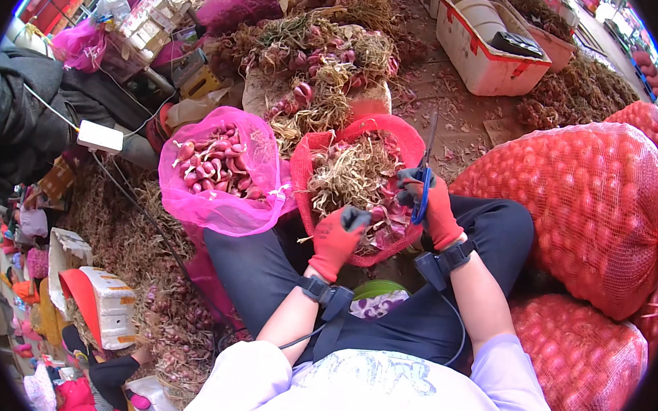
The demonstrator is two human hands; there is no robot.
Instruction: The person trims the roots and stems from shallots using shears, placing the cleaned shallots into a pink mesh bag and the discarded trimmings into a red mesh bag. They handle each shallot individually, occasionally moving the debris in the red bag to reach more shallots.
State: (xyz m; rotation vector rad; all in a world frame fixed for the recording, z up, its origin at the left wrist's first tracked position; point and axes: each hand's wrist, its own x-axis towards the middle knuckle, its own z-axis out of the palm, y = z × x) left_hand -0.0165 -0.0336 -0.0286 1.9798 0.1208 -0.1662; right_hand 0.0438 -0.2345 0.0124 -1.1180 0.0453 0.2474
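My right hand (438, 212), in a red glove with dark fingertips, grips blue-handled scissors (420, 201), their blades pointing away from me. My left hand (338, 241), gloved alike, is closed at the near rim of a red mesh bag (302, 174); anything in its fingers is hidden. Dry stalks and roots (347, 172), with some purple skins, fill that bag between my knees. Beside it on the left, an open pink mesh bag (247, 218) holds trimmed shallots (215, 164).
Untrimmed shallots with dry tops (320, 73) lie heaped ahead. Full red mesh sacks (569, 201) crowd my right side. White foam boxes (483, 67) stand at the far right. On the left, a cable runs from a white power bank (100, 136) past another stalk heap (146, 268).
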